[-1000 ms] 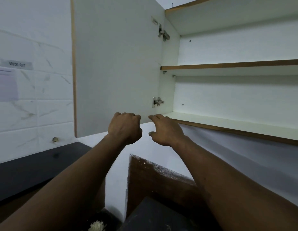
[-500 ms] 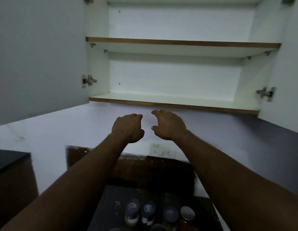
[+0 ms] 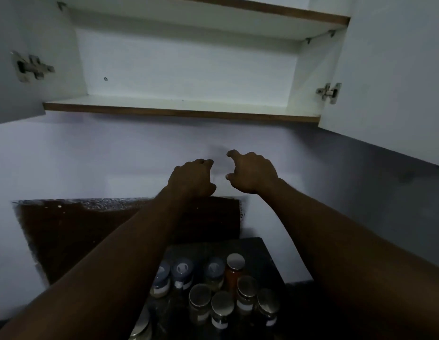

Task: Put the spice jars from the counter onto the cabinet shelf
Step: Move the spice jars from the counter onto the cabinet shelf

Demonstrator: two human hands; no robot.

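Both hands hover in front of the wall, holding nothing. The left hand (image 3: 192,179) is curled into a fist, and the right hand (image 3: 252,171) has a loose, half-open grip. The spice jars (image 3: 213,290) are clustered on the dark table (image 3: 267,249) below, upright, long axes vertical, lids up. They're packed so tight that reaching for one could, I'd say, topple its neighbours. The cabinet shelf (image 3: 164,103) is well above them.

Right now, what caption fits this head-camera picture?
Left hand and right hand hover empty below the cabinet shelf; spice jars wait on the counter.
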